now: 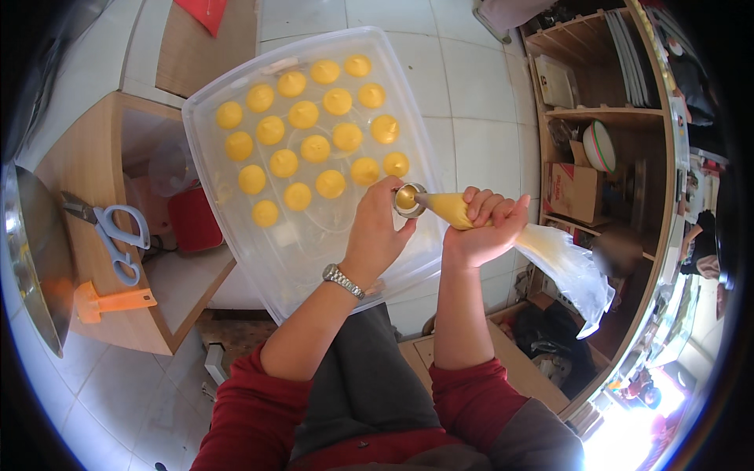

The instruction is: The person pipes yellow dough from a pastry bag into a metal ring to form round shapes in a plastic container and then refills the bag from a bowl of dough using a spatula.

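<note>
My left hand (375, 228), with a metal watch on its wrist, grips a small round metal cup (409, 201) over the near right part of a translucent plastic lid or tray (310, 228). Some yellow batter shows inside the cup. My right hand (487, 228) squeezes a clear piping bag (449, 208) filled with yellow batter. The bag's metal tip points left at the cup's mouth, and its loose plastic end hangs out to the right. Several rows of round yellow batter mounds (315, 148), some with small peaks, lie on the tray.
Blue-handled scissors (118, 235) and an orange scraper (114, 301) lie on the wooden cabinet (86, 157) at left, beside a large metal pan (35, 259). A wooden shelf (605, 118) at right holds a bowl (599, 147) and a cardboard box (572, 192). Floor tiles show beyond the tray.
</note>
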Motion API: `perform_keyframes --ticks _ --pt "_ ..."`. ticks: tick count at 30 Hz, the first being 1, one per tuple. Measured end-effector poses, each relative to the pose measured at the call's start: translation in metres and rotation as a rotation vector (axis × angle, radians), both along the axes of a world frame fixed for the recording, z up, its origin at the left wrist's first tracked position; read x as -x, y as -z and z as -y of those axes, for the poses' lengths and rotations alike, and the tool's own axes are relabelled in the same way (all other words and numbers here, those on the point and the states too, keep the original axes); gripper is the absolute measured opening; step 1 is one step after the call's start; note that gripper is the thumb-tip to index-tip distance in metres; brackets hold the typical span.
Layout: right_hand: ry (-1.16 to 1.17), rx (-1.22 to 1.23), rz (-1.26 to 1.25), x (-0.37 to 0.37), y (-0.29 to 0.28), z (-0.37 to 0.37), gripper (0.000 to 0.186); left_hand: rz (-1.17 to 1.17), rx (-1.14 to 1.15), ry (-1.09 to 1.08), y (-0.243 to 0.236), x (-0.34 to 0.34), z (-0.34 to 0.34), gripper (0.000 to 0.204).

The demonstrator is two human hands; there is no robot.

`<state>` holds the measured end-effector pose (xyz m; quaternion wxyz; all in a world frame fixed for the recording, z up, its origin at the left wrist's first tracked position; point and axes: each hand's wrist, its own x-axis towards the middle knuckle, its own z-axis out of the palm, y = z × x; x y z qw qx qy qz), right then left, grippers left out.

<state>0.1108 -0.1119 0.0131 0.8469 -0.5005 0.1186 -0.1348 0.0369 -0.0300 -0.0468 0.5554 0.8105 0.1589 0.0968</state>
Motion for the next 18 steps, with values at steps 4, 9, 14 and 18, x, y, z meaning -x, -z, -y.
perform_keyframes --ticks 4,9,14,18 --pt "0.025 -0.06 -0.023 -0.006 -0.01 0.011 0.043 0.061 0.069 -0.049 -0.007 0.003 -0.002 0.055" --pt "0.034 -0.11 0.027 -0.008 -0.022 0.017 0.044 0.034 0.03 -0.13 -0.018 0.021 -0.015 0.055" --pt "-0.01 -0.068 0.05 -0.003 -0.025 0.008 0.044 -0.026 0.05 -0.177 -0.01 0.032 -0.021 0.055" --pt "-0.093 -0.012 0.082 0.002 -0.022 0.003 0.045 -0.053 0.048 -0.162 -0.009 0.032 -0.021 0.055"
